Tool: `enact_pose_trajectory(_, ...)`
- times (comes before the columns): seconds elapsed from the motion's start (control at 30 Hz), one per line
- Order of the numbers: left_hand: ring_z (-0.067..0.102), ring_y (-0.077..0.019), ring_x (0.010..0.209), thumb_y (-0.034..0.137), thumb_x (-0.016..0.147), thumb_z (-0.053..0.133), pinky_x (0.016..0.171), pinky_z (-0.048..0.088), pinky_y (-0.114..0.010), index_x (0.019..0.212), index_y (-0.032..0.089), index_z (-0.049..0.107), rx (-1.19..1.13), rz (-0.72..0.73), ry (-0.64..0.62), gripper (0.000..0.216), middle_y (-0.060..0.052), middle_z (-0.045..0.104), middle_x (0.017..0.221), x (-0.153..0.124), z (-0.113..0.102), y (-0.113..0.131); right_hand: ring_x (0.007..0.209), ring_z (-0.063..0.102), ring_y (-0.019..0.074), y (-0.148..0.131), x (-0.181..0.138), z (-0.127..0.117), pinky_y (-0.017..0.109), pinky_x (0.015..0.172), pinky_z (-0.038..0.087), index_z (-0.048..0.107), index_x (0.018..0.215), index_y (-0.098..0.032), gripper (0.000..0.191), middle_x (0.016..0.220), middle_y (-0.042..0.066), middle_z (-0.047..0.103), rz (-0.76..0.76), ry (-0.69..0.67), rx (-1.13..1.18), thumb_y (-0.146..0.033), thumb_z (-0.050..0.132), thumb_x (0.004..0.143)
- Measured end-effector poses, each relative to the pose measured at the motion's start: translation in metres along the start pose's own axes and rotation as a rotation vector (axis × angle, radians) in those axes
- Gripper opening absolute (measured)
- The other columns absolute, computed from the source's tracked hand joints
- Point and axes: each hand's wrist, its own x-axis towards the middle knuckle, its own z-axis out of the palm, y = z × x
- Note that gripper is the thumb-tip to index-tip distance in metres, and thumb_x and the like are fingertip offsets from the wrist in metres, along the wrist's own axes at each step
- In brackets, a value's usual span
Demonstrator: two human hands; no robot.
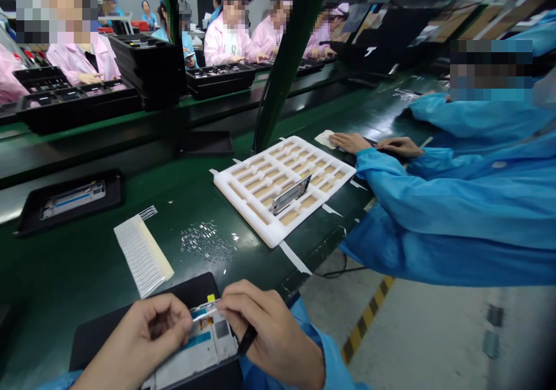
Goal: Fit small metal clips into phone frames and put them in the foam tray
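Observation:
Both my hands work over a phone frame [204, 352] with a silvery metal plate, blue strips and a yellow tab, lying in a black tray [99, 335] at the bench edge. Between my fingertips stretches a thin whitish strip [203, 315]. My left hand [150, 335] pinches its left end, thumb against forefinger. With thumb and forefinger my right hand [269, 326] pinches the other end. A dark rod-like tool [247, 340] sticks out below my right fingers; its kind is unclear. My hands cover part of the frame.
A sheet of strips [141, 257] and scattered small bits [208, 242] lie beyond my tray. A white slotted rack [247, 216] holds one upright phone frame [291, 195]. Another black tray [115, 196] sits left. A co-worker's blue sleeve [412, 204] is at right; stacked trays [150, 71] stand behind.

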Motion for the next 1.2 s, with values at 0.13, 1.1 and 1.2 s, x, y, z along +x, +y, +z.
enact_pose_trajectory(0.13,0.068,-0.0137,0.067,0.045,0.102,0.064,0.061,0.051,-0.018,0.083,0.026,0.077,0.294,0.306,0.121,0.030,0.000,0.073,0.074,-0.004,0.000,0.000,0.087,0.076,0.0173,-0.003,0.002,0.001,0.027,0.072,0.056,0.072,0.111,-0.020,0.017,0.102,0.004,0.076,0.067,-0.008,0.075,-0.016,0.055,0.111)
enact_pose_trajectory(1.1,0.076,-0.0249,0.109,0.028,0.113,0.039,0.095,0.062,-0.034,0.142,0.016,0.070,1.245,0.884,0.335,0.044,-0.013,0.080,0.121,-0.016,0.008,-0.054,0.071,0.070,0.0267,-0.010,-0.002,0.026,0.038,0.048,0.049,0.076,0.116,-0.006,0.027,0.105,0.014,0.081,-0.191,-0.144,-0.617,-0.004,0.054,0.100)
enact_pose_trajectory(1.2,0.075,-0.0239,0.109,0.030,0.115,0.036,0.094,0.062,-0.034,0.139,0.016,0.071,1.263,0.914,0.361,0.045,-0.012,0.080,0.119,-0.015,0.008,-0.053,0.073,0.072,0.0263,-0.013,-0.013,0.032,0.035,0.048,0.052,0.076,0.124,-0.005,0.034,0.112,0.017,0.082,-0.188,-0.151,-0.693,-0.006,0.052,0.100)
